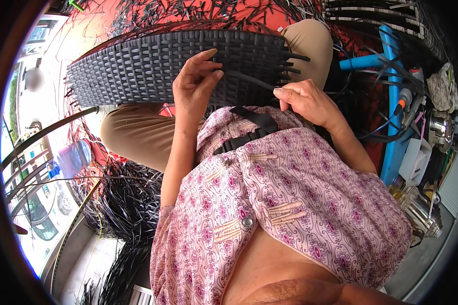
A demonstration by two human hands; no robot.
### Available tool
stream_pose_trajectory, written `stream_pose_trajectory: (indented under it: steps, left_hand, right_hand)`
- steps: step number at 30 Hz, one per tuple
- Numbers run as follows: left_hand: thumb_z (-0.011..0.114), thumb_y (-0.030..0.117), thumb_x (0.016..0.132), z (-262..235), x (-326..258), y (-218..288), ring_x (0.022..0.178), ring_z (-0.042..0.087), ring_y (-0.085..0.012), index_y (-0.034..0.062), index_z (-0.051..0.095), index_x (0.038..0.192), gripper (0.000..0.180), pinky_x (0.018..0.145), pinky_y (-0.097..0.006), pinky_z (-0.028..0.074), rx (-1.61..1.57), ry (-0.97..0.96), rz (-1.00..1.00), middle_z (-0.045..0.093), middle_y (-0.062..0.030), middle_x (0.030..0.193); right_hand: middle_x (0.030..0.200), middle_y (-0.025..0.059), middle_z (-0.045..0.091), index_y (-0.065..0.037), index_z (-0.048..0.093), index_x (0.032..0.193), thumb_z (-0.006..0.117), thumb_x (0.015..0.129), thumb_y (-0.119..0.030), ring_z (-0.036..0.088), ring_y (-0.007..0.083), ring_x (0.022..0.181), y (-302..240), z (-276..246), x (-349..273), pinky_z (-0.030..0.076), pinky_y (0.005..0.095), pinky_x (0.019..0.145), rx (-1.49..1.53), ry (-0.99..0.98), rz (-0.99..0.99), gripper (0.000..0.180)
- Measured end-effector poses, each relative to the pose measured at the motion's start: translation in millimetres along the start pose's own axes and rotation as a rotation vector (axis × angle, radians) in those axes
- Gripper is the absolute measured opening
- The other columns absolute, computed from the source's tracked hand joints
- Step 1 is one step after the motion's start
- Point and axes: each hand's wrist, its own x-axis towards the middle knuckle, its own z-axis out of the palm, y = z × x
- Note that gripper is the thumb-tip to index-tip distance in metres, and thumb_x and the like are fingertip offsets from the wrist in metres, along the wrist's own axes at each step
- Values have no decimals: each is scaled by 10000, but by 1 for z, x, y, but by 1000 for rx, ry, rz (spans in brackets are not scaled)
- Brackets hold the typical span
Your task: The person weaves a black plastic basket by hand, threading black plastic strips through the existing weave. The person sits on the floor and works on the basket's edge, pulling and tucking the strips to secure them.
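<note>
We see woven black panel (152, 66) lying across lap. Our left hand (194, 84) rests fingers on weave, grip loose, nothing pinched. Our right hand (305, 99) pinches black strip (249, 79) at panel's edge. Loose strips pile (132, 198) lower left, water bottle (71, 157) beside. Blue pipe frame (392, 101) right.

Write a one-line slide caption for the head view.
Left hand steadies a dark grey woven plastic-wicker panel on the lap while the right hand pinches a loose black strip.
</note>
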Motion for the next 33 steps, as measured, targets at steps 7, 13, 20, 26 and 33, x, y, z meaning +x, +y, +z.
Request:
stream_pose_trajectory:
  steps: [7,13,20,26,33]
  left_hand:
    - [676,-85,854,8,-5,7,879,627,-63,11,627,1262,423,802,-205,494,-5,20,-65,725,-53,965]
    - [673,-70,865,29,-15,19,876,645,-84,2,641,1237,380,824,-226,508,6,-52,-120,732,-70,961]
    - [660,-47,886,41,-11,24,889,683,-113,13,648,1219,339,800,-259,544,42,-143,-107,740,-72,988]
    - [609,140,959,23,79,24,866,703,-264,81,635,1230,278,788,-376,532,767,-3,646,738,-91,986]
    - [585,286,970,46,108,-8,832,691,-287,163,690,1113,216,756,-376,519,1105,-8,602,728,-90,917]
  right_hand:
    - [742,158,704,0,693,1004,617,935,-352,707,239,758,8,6,6,528,364,731,-59,48,-10,366]
    - [793,119,727,-22,650,1179,689,902,-283,706,215,713,12,22,12,537,355,715,109,127,-160,383]
    - [668,87,678,-24,720,989,671,925,-220,649,151,583,23,33,21,506,299,580,208,235,-282,211]
    - [683,47,666,-1,727,981,666,938,-198,596,83,559,39,11,26,499,239,524,471,372,-286,210]
    - [807,28,688,-4,720,1056,651,966,-244,599,57,650,61,-13,7,479,193,569,729,346,-204,266]
